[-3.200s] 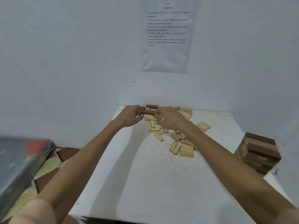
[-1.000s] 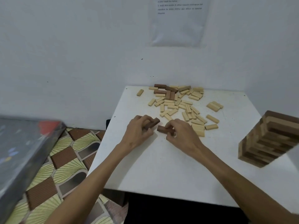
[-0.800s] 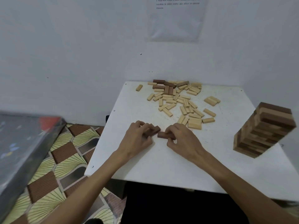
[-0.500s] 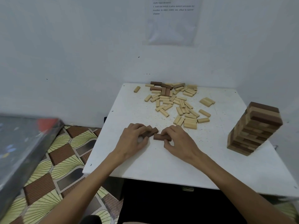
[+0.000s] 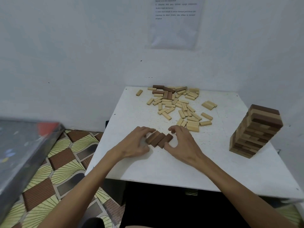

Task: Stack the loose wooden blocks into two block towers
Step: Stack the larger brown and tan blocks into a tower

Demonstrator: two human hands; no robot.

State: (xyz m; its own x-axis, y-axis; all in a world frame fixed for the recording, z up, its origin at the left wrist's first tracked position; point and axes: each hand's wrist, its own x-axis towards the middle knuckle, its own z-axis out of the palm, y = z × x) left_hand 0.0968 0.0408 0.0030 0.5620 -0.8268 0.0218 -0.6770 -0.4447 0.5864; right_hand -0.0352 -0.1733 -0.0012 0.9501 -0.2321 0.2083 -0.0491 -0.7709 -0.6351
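Observation:
Three dark brown blocks (image 5: 158, 140) lie side by side as one flat row on the white table (image 5: 164, 168). My left hand (image 5: 135, 144) cups the row's left side, fingers curled over the outer block. My right hand (image 5: 181, 143) holds the right side, with the index finger at the far end and the thumb at the near end. A heap of loose blocks (image 5: 178, 104), mostly pale with a few dark ones, lies at the back of the table. A built tower (image 5: 255, 131) of mixed pale and dark layers stands at the right edge.
One pale block (image 5: 139, 92) lies alone at the back left corner. A grey box (image 5: 23, 150) juts in at the far left above the patterned floor (image 5: 62, 162). White walls close in behind the table, and a printed sheet (image 5: 175, 22) hangs on the back one.
I carried dark blocks from the far heap to the near middle of the table. The separate pieces held in each hand now lie pressed together as one row of three.

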